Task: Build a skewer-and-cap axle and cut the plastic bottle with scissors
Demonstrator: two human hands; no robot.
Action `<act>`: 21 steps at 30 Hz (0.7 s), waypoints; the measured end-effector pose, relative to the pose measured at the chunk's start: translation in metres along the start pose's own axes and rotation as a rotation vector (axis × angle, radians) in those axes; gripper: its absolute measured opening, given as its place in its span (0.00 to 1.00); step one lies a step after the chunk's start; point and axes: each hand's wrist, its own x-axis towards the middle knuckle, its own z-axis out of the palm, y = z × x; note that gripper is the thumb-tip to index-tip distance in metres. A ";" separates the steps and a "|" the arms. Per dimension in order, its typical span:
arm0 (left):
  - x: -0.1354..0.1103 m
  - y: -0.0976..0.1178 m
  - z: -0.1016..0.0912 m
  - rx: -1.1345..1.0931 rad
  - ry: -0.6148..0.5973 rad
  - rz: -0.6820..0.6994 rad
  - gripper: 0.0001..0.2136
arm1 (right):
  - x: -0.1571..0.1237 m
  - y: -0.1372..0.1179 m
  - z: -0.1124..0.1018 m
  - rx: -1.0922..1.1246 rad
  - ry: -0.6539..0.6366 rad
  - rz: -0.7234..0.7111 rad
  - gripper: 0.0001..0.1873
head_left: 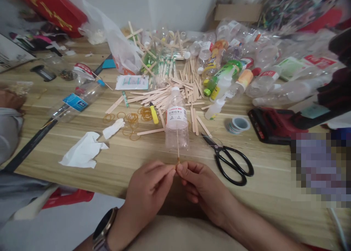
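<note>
My left hand [150, 183] and my right hand [199, 181] meet at the table's front edge, fingertips pinched together. Between them a thin wooden stick [178, 143] points away from me, its near end in my right fingers. A brownish rubber band [178, 159] appears wound round that end, and my left thumb and forefinger pinch at it; the fingers partly hide it. Just beyond, behind the stick, an upright clear water bottle [177, 113] with a white cap stands on the table. Black-handled scissors [233, 163] lie to the right of my right hand.
Loose rubber bands [132, 119], a yellow highlighter [154, 113] and crumpled tissue [83, 150] lie left of the bottle. Wooden sticks [156, 97] are heaped behind it. Plastic bottles [222, 75] crowd the back right, near a red power tool [270, 124]. Someone's sleeve [8, 134] shows far left.
</note>
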 end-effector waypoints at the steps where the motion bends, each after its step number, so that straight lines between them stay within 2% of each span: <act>1: 0.001 0.000 0.000 -0.122 0.022 -0.063 0.09 | -0.001 0.000 0.001 0.006 -0.008 -0.008 0.28; 5: 0.007 -0.002 0.002 -0.722 0.059 -0.361 0.09 | -0.004 0.002 0.002 0.062 -0.022 -0.020 0.26; 7: 0.011 -0.003 0.003 -0.906 0.053 -0.441 0.11 | -0.005 0.004 0.003 0.108 -0.022 -0.039 0.24; 8: 0.013 -0.002 0.004 -0.927 0.051 -0.472 0.11 | -0.005 0.005 0.002 0.126 -0.027 -0.049 0.24; 12: 0.018 -0.002 0.003 -0.715 0.077 -0.564 0.08 | -0.004 0.008 0.002 0.157 -0.056 -0.077 0.22; 15: 0.018 -0.002 0.000 -0.394 0.133 -0.394 0.02 | -0.003 0.008 0.003 0.162 -0.056 -0.099 0.21; 17: 0.018 -0.002 -0.002 -0.176 0.143 -0.282 0.05 | -0.002 0.009 0.003 0.160 -0.060 -0.113 0.21; 19: 0.021 -0.001 -0.005 -0.043 0.092 -0.263 0.09 | -0.002 0.010 0.003 0.156 -0.062 -0.124 0.21; 21: 0.027 0.001 -0.011 0.023 -0.061 -0.301 0.09 | -0.001 0.013 0.003 0.141 -0.062 -0.138 0.22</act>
